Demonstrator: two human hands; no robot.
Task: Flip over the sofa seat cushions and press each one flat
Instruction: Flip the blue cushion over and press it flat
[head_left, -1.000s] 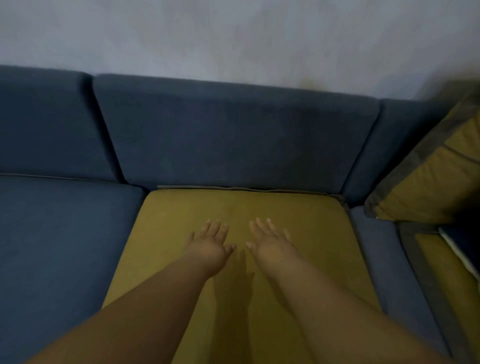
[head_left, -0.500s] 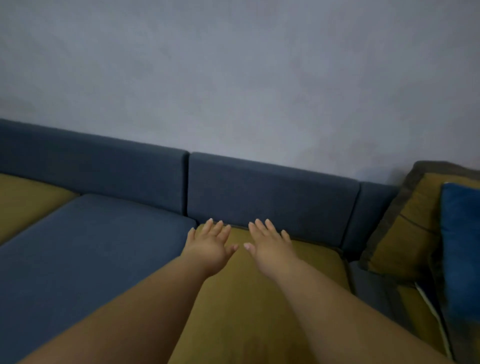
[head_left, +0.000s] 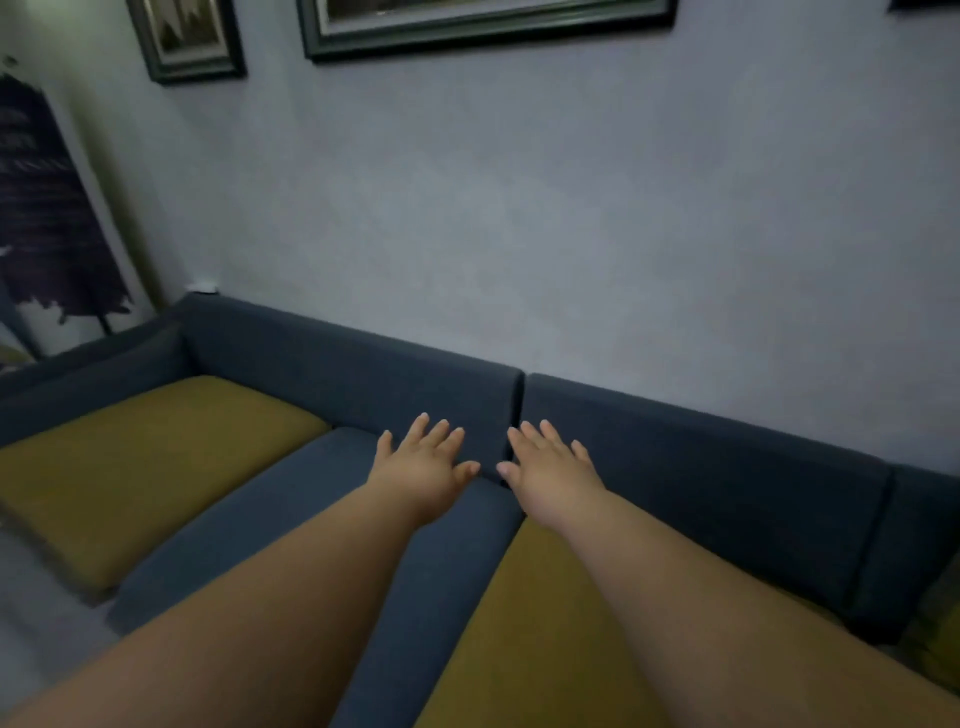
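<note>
Three seat cushions lie side by side on a dark blue sofa. The left cushion (head_left: 156, 467) shows a mustard top, the middle cushion (head_left: 291, 509) shows dark blue, and the right cushion (head_left: 535, 639) shows mustard. My left hand (head_left: 423, 467) is stretched out with fingers spread, over the far end of the blue middle cushion. My right hand (head_left: 550, 467) is also spread flat, over the far end of the right mustard cushion near the seam. Neither hand holds anything. Whether the palms touch the fabric I cannot tell.
The blue back cushions (head_left: 701, 467) run along a grey wall. Framed pictures (head_left: 483, 21) hang above. A dark hanging (head_left: 47, 218) stands at the far left. A mustard pillow edge (head_left: 935, 634) shows at the right border.
The view has swung up and to the left. Both hands, still spread, moved from the middle of the right mustard cushion toward the seam with the blue cushion.
</note>
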